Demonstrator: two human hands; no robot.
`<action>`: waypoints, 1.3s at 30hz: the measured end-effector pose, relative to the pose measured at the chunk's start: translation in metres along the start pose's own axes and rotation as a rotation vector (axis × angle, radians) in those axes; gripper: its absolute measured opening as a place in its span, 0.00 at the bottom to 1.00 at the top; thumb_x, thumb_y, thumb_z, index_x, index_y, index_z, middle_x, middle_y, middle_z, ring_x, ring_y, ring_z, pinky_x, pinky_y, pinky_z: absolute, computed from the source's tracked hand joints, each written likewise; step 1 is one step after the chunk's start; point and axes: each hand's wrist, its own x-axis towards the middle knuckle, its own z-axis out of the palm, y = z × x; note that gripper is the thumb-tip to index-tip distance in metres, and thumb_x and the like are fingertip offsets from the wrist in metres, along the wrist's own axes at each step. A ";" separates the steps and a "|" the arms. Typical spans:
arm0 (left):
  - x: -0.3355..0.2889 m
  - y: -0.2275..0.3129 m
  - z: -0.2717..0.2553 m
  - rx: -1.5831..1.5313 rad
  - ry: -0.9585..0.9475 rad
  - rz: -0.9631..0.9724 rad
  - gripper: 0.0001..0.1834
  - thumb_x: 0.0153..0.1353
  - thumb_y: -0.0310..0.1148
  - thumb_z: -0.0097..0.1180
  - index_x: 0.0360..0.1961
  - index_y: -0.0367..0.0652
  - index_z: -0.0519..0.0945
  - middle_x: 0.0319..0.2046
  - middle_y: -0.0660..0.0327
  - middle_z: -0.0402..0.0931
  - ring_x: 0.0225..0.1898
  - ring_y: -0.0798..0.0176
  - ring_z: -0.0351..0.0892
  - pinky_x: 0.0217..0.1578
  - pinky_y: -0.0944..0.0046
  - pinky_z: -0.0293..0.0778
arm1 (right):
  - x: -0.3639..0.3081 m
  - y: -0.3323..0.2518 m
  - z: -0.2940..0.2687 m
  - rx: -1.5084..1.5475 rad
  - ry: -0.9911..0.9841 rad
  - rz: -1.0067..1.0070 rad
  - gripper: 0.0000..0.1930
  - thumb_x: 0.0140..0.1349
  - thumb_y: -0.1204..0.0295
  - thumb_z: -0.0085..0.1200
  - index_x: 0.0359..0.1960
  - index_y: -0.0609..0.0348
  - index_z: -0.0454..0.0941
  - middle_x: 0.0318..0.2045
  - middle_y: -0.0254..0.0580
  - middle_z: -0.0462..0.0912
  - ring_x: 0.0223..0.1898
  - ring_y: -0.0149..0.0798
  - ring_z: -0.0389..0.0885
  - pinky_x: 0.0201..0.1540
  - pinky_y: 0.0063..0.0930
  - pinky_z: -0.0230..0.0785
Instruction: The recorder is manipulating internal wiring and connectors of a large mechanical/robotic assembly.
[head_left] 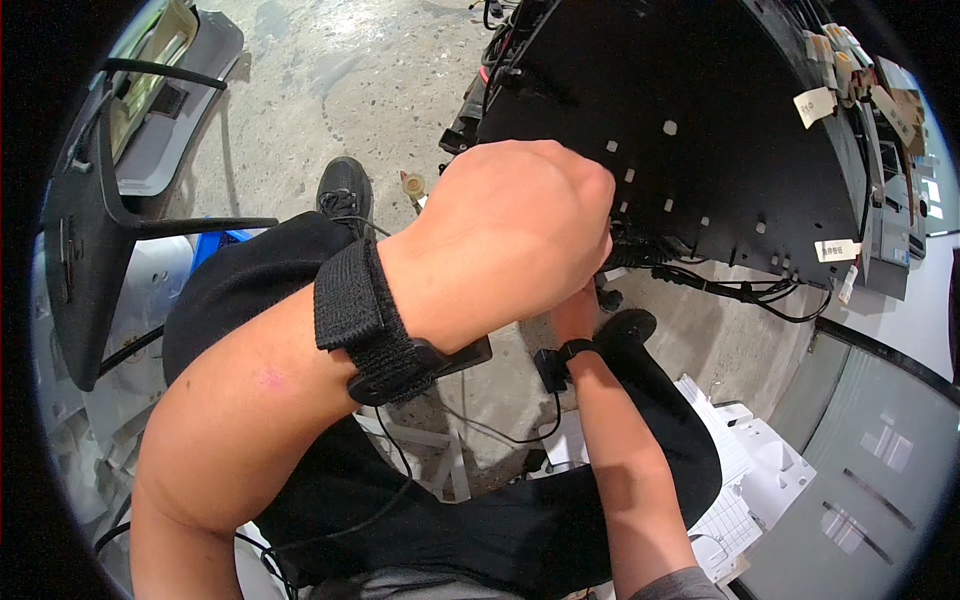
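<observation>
The panel point(640, 80) is ahead, cables point(745, 292) along its near edge, my left hand point(520, 225) before it, my right hand point(574, 308) partly behind the left, papers point(728, 515) right of my legs point(675, 430)

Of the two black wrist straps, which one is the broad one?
The left wrist's strap: a wide woven band. The right wrist's strap is much narrower, with a small black box at it.

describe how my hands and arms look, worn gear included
The left hand is ungloved, with a wide black fabric strap and a dark block at the wrist. The right wrist has a narrower black band, small black box and thin dark cable; a grey sleeve shows farther up.
</observation>
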 end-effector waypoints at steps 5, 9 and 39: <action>-0.004 -0.003 -0.004 0.022 -0.007 0.012 0.09 0.48 0.32 0.52 0.26 0.38 0.77 0.20 0.49 0.74 0.26 0.47 0.75 0.29 0.54 0.72 | -0.001 -0.009 -0.008 0.040 -0.336 0.231 0.12 0.55 0.67 0.48 0.40 0.54 0.76 0.38 0.47 0.78 0.38 0.48 0.76 0.41 0.38 0.68; -0.001 0.000 -0.001 0.016 -0.055 -0.028 0.09 0.48 0.32 0.52 0.27 0.38 0.77 0.21 0.49 0.74 0.27 0.47 0.75 0.29 0.54 0.71 | -0.003 -0.010 -0.004 0.315 -0.370 0.359 0.17 0.56 0.60 0.46 0.41 0.57 0.76 0.38 0.50 0.78 0.39 0.51 0.75 0.41 0.40 0.67; 0.006 0.008 -0.003 0.016 -0.158 -0.108 0.09 0.49 0.33 0.53 0.30 0.39 0.77 0.23 0.51 0.75 0.28 0.48 0.75 0.30 0.55 0.71 | 0.013 -0.006 -0.057 -0.083 -0.490 0.134 0.08 0.56 0.66 0.46 0.32 0.53 0.76 0.25 0.49 0.78 0.31 0.50 0.77 0.32 0.42 0.71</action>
